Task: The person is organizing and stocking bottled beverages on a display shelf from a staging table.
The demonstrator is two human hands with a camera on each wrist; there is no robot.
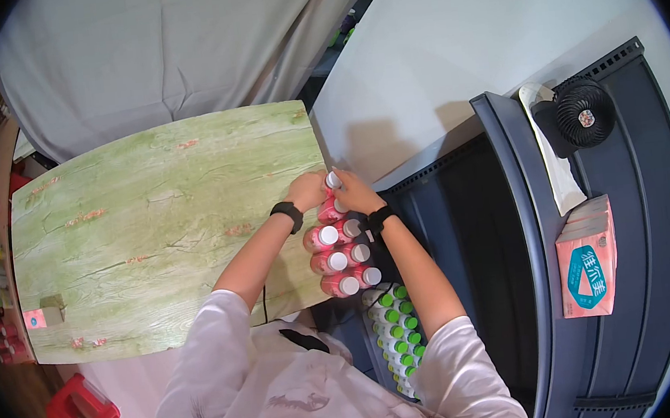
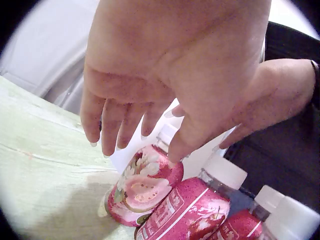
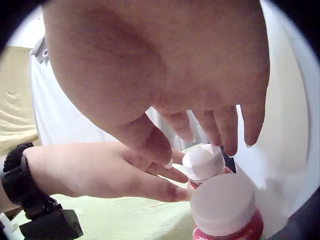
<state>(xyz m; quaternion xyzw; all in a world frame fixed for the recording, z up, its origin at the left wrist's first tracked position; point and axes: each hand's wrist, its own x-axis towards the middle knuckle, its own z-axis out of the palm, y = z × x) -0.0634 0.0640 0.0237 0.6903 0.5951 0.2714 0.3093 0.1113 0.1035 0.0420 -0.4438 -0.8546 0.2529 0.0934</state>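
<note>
A pink drink bottle (image 2: 145,187) with a white cap and a cut-guava picture stands at the far end of a group of similar bottles (image 1: 329,263), by the table's right edge. At its neck, my left hand (image 1: 308,190) has the thumb on the near side and the fingers past it, loosely round the bottle. My right hand (image 1: 359,196) reaches in from the right. Its fingers are fairly straight, with the fingertips right at the white cap (image 3: 204,162) and the thumb on the cap's left. Close behind stands another white-capped bottle (image 3: 225,210).
The green wood-patterned table (image 1: 158,210) stretches left, with a small pink box (image 1: 42,318) near its corner. Green-capped bottles (image 1: 395,328) stand below on the right. A dark shelf holds a fan (image 1: 586,116) and a tissue pack (image 1: 589,261). A red stool (image 1: 83,414) sits lower left.
</note>
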